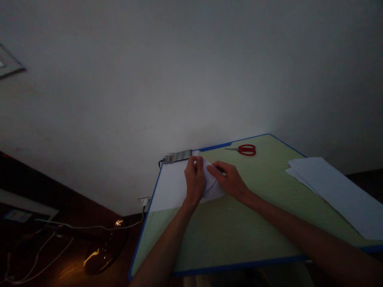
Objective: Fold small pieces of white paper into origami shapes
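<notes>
Between my two hands a folded sheet of white paper [212,186] is held just over the table, with a crease line across it. My left hand [195,179] pinches its upper left side, fingers bent together. On the paper's right edge, my right hand [229,178] grips with the thumb on top and the fingers curled behind. A flat white sheet [169,191] lies under and left of my left hand. Red-handled scissors [245,150] rest beyond my right hand, blades pointing left.
A stack of white paper [338,187] lies at the right of the pale green table [263,239], which has a blue rim. A dark flat device [182,155] sits at the back left corner. White cables [98,227] run near a wall socket [144,201].
</notes>
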Demonstrator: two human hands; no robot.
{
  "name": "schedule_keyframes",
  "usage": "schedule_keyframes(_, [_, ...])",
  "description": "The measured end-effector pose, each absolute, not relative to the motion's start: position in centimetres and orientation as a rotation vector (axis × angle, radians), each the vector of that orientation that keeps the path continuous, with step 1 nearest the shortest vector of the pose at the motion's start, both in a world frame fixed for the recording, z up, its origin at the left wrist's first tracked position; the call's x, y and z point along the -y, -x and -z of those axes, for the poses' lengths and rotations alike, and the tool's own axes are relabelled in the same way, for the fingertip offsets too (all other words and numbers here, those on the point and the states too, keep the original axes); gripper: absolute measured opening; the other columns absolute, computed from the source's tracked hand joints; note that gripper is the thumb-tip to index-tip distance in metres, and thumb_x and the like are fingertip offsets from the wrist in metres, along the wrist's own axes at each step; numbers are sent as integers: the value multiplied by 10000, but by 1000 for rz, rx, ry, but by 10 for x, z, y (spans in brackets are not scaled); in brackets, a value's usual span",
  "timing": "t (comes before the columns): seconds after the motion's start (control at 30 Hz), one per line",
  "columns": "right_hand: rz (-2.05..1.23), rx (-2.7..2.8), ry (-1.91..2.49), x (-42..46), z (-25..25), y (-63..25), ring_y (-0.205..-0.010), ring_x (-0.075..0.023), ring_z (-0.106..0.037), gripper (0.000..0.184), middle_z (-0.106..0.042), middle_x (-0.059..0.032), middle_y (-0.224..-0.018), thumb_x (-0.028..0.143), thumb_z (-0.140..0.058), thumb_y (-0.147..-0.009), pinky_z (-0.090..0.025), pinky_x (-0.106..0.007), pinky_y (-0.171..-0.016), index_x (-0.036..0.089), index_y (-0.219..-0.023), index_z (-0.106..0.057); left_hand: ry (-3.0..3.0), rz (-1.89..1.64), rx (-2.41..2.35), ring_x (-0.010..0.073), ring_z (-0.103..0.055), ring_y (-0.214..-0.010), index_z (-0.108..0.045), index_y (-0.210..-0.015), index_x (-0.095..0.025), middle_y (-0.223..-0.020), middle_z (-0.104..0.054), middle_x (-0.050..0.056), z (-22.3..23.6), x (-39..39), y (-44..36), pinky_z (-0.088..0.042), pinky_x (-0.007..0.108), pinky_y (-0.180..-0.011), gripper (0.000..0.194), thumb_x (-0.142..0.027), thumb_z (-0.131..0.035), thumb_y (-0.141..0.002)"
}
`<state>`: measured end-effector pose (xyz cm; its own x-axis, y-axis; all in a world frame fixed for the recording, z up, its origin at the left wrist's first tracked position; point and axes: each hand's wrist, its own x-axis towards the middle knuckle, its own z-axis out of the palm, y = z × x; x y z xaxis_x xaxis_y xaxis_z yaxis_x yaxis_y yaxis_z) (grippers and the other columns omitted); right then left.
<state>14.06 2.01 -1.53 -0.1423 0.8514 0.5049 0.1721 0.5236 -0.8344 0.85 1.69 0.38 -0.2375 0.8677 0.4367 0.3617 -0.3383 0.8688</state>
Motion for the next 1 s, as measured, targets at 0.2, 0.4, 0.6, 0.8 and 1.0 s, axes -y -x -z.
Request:
schedule_keyframes(0.2, [-685,1653,908,-19,14,-141,-633,-132,-496,284,-584,14,-669,358,-595,-945,-375,-268,-628,174,-731,-631,-1653,-1645,-1506,125,-482,-634,-519,-816,-205,-685,-537,-30,-4,-18,-7,-339,255,-604,310,-431,-449,-1016])
schedule_keyframes(0.4, [-662,1669,928,-17,12,-142,-630,-136,-507,292,-594,8,-665,361,-599,-939,-380,-278,-626,172,-722,-643,-1577,-1750,-1359,134,-516,-690,-596,-836,-192,-735,-566,-14,-6,-20,-6,-395,239,-631,260,-419,-557,-957])
schedule_keyframes(0.6, [-774,1612,915,-24,10,-146,-692,-154,-615,224,-709,-20,-789,390,-654,-899,-446,-274,-637,178,-927,-719,-1446,-1670,-1228,160,-601,-769,-690,-820,-173,-808,-671,25,-5,-24,-3,-459,260,-702,263,-434,-692,-846])
schedule_keyframes(0.8, [-896,1561,872,-40,12,-157,-753,-180,-665,223,-743,-49,-836,392,-689,-857,-507,-304,-706,174,-885,-724,-1412,-1519,-1199,165,-626,-759,-723,-851,-153,-813,-714,49,0,-26,-7,-477,271,-700,323,-472,-736,-801])
schedule_keyframes(1.0, [-953,1445,906,-49,18,-162,-745,-194,-690,216,-753,-53,-816,362,-743,-783,-542,-327,-716,174,-887,-718,-1436,-1438,-1260,158,-620,-711,-738,-843,-151,-795,-721,48,5,-29,-4,-460,261,-634,289,-436,-717,-804])
